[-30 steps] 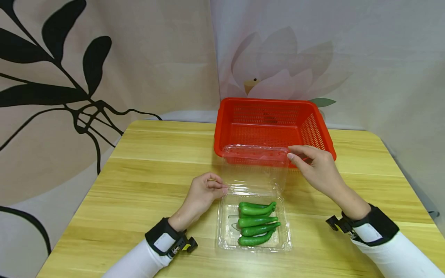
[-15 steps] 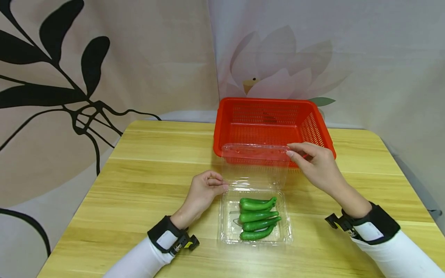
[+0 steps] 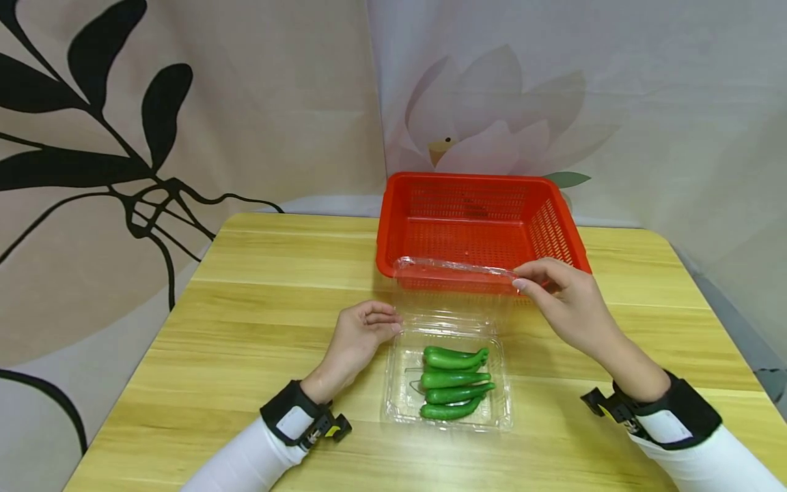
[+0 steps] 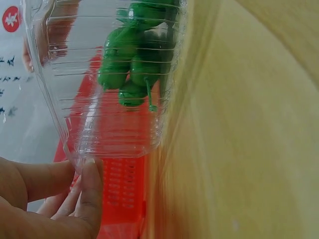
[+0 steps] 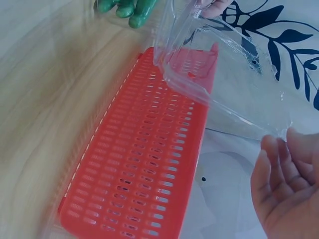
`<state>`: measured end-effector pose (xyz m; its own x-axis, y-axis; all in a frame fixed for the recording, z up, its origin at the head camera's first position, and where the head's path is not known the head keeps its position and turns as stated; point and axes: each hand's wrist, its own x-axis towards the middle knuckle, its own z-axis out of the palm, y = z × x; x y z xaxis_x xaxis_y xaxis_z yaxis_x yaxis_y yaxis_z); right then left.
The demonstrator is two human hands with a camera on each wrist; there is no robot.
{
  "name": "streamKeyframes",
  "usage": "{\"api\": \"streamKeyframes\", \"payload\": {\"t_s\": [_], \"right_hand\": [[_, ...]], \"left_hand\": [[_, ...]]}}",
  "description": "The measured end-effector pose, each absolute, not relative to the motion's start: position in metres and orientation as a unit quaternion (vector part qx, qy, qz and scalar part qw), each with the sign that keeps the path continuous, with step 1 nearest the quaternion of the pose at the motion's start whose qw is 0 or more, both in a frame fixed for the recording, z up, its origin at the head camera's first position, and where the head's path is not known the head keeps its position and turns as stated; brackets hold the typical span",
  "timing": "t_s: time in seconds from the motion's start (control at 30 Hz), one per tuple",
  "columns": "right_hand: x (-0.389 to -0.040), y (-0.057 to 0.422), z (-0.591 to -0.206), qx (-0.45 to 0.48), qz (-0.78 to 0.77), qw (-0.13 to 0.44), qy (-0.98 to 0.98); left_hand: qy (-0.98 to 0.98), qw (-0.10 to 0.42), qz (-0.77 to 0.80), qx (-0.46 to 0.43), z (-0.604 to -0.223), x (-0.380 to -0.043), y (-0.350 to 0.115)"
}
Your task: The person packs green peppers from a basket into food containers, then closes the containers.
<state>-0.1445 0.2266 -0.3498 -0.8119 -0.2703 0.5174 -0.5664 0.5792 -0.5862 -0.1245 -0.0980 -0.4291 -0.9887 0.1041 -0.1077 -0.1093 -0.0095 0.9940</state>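
Note:
A clear plastic clamshell box (image 3: 449, 422) lies on the table with its lid (image 3: 451, 301) raised at the back. Several green chili peppers (image 3: 455, 394) rest side by side in its base. My left hand (image 3: 364, 335) pinches the box's back left corner near the hinge; the left wrist view shows thumb and finger (image 4: 90, 186) on the plastic edge. With thumb and fingertips, my right hand (image 3: 568, 301) grips the lid's upper right corner, also visible in the right wrist view, where that hand (image 5: 286, 184) holds the thin rim.
A red perforated basket (image 3: 393, 225) stands behind the box, partly seen through the lid. Both rest on a wooden table (image 3: 258, 273) with rounded back corners. Printed curtains (image 3: 295, 102) hang behind it.
My right hand first rose slightly, then came down and a little toward me with the lid's corner, so the lid's top edge now slants. My left hand stays at the box's corner.

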Motion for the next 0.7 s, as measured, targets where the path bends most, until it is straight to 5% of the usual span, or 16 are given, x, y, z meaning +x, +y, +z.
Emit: {"api": "streamKeyframes", "payload": {"t_s": [0.7], "right_hand": [[-0.113, 0.235, -0.358, 0.346, 0.359, 0.237, -0.834]], "left_hand": [[0.703, 0.090, 0.705, -0.017, -0.428, -0.120, -0.102]]}}
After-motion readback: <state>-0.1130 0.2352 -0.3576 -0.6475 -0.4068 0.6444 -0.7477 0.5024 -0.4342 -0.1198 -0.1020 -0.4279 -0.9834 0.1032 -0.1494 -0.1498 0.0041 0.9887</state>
